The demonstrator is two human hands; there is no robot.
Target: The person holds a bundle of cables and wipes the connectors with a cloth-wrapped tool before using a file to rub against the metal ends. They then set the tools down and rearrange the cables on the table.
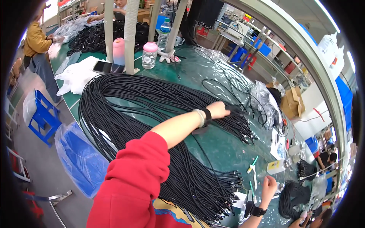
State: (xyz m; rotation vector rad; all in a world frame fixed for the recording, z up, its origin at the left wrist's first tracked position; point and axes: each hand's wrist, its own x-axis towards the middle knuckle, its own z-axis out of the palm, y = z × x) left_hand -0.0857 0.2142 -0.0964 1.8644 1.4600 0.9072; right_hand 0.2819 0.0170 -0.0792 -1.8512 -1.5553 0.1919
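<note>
A thick bundle of black cables (125, 133) lies bent in a U on the green tabletop (235, 152), metal-tipped ends pointing right. My left arm, in a red sleeve, reaches across it. At the far branch, my left hand (218, 110) is closed on black cables near their ends; its fingertips are partly hidden. My right hand (269, 186) is raised over the table at the lower right, fingers curled in. Whether it holds anything is hidden. Close to it lie a green-and-white stick-like tool (252, 165) and a bottle with a yellow label (276, 166).
Metal posts (130, 38) rise from the table's far side, near a phone (109, 67), a pink-lidded jar (149, 55) and a water bottle (164, 33). More cables (293, 197) lie at right. A plastic-lined blue bin (80, 155) and stool (42, 117) stand left. Other people work nearby.
</note>
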